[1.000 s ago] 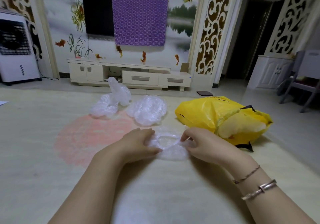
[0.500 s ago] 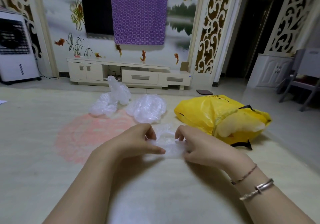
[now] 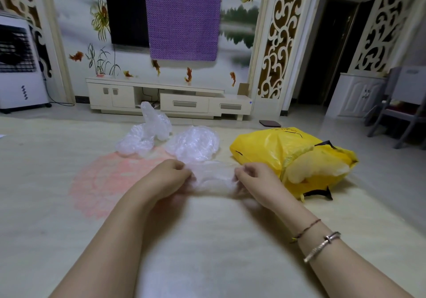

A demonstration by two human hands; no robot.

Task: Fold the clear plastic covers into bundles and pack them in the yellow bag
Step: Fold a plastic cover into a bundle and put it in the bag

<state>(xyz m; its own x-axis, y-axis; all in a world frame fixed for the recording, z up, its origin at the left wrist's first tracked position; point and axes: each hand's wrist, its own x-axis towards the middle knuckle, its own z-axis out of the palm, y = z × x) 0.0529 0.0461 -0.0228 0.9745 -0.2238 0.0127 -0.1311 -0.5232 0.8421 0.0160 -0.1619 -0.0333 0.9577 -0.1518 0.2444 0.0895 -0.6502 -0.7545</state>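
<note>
One clear plastic cover (image 3: 213,177) is held stretched between the two hands, just above the carpet (image 3: 207,240) near its middle. The left hand (image 3: 164,177) is closed on the cover's left end with curled fingers, and the right hand (image 3: 255,179) is closed on its right end in the same way. The cover is judged to be at an early stage of folding; no tight bundle has yet been formed from it.

Two heaps of clear covers are seen further back on the carpet: a left heap (image 3: 144,136) with a peak standing up, and a rounder right heap (image 3: 194,143) just beside it. How many covers each heap contains cannot be told. One yellow bag (image 3: 276,150) lies on the carpet's right side, near the right hand, already bulging; what fills it cannot be made out with certainty.

The task is judged to be partly done, with both heaps and the held cover still to be packed.
</note>
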